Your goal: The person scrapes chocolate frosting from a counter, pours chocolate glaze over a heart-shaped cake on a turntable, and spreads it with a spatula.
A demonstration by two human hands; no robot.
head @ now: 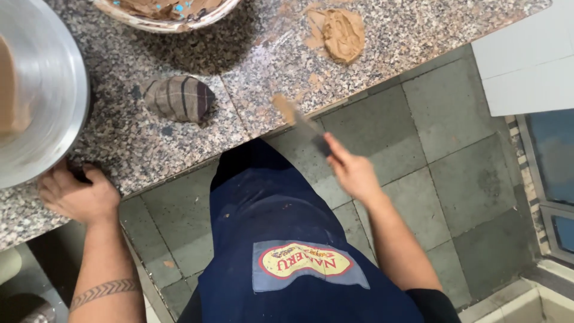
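Nearest, our left hand rests curled on the bench edge beside the big metal bowl, its grip closed on nothing we can make out. Our right hand pinches a smeared spatula, blade over the bench edge. Farther on lies a striped cloth bundle, then a brown paste dollop already scraped up, with thin smears left around it. Beyond stands a paste-coated bowl.

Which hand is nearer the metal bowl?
Left. The left hand rests on the counter just under the metal bowl; the right hand, holding a knife, is far across.
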